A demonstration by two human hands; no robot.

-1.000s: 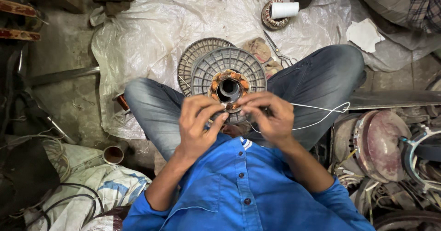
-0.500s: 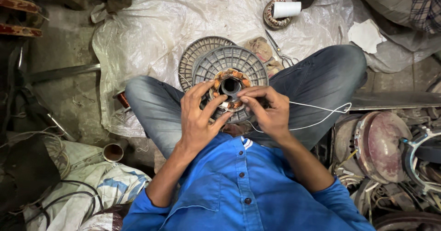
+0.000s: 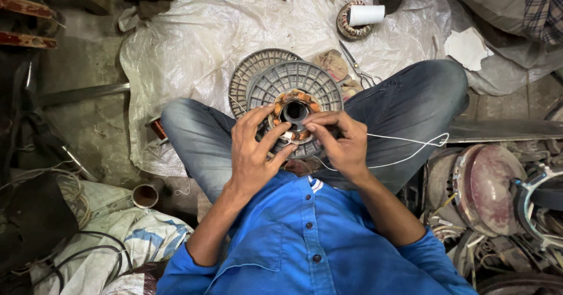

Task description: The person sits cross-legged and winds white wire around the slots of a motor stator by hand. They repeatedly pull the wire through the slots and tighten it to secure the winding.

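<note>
Left hand (image 3: 253,154) fingers spread, gripping left edge of ribbed motor disc (image 3: 294,104) propped on lap; disc face and bore axis point up toward camera. Right hand (image 3: 340,143) pinches white thread (image 3: 410,148) at copper winding (image 3: 293,113), thread trailing right over thigh.

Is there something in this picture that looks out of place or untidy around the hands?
Nothing looks damaged or spilled. One small oddity: a loose white thread trails from the right hand in a slack loop across the right thigh. Both hands, the left hand too, rest on the copper-wound motor stator on the lap.
</note>
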